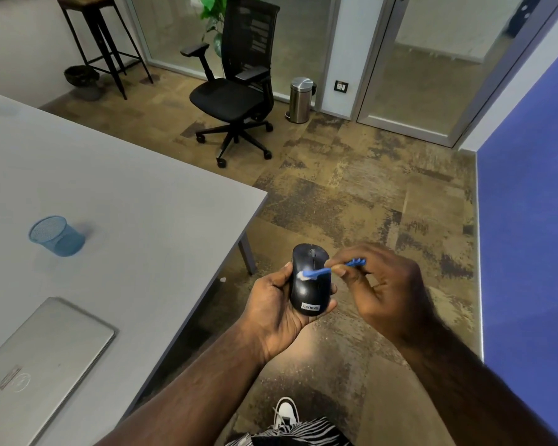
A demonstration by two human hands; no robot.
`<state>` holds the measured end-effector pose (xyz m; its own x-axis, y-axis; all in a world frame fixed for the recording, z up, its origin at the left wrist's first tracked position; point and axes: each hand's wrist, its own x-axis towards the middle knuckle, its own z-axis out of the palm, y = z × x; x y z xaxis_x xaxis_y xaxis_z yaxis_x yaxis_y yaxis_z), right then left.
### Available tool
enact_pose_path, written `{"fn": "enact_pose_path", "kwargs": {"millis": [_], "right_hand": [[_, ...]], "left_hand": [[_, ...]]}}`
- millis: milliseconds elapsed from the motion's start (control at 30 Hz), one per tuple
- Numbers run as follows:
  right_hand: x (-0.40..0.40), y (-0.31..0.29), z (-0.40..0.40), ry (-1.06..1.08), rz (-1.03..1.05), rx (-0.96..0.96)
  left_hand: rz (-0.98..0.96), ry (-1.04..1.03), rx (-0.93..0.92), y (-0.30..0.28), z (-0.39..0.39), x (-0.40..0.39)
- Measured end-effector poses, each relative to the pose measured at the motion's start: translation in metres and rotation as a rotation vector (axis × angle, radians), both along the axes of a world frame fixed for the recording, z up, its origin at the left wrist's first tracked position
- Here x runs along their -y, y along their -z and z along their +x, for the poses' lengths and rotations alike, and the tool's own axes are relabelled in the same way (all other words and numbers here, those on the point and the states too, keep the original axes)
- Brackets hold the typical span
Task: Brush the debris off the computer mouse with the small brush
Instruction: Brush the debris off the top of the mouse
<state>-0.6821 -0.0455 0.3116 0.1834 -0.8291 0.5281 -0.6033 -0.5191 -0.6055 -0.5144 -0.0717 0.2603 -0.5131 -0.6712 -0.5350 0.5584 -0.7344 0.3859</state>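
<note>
Beside the table (161, 201), left grip (271, 307) cradles mouse (310, 281), right grip (384, 284) pinches brush (322, 271).

Laptop (42, 365), blue mesh cup (56, 235) on table (136, 188)

The word "Lenovo" stands on a small label (310, 307) at the near end of the black computer mouse (310, 289).

I'm seeing the mouse (310, 281) lying in my left hand (279, 312); the brush (327, 270) crossing it from three o'clock; the table (126, 188) sitting at nine o'clock.
</note>
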Motion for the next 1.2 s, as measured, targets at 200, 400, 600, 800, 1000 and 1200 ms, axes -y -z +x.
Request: {"fn": "enact_pose_path", "kwargs": {"millis": [200,400,600,800,1000,1200], "right_hand": [[-0.01,0.012,0.002,-0.013,-0.044,-0.022],[-0.011,0.011,-0.004,0.164,-0.122,0.092],[-0.005,0.017,-0.007,0.249,-0.13,0.092],[-0.008,0.015,-0.004,0.187,-0.097,0.157],[0.006,0.019,-0.006,0.364,-0.087,0.151],[0.001,0.017,-0.003,0.212,-0.073,0.199]], "left_hand": [[0.019,-0.002,-0.058,-0.002,0.001,0.002],[0.058,-0.022,-0.059,-0.002,0.006,0.002],[0.049,0.002,-0.062,-0.001,0.005,-0.001],[0.054,0.008,-0.062,-0.001,0.004,-0.002],[0.019,0.022,-0.082,-0.001,0.005,-0.006],[0.021,0.018,-0.082,-0.004,0.005,-0.008]]}}
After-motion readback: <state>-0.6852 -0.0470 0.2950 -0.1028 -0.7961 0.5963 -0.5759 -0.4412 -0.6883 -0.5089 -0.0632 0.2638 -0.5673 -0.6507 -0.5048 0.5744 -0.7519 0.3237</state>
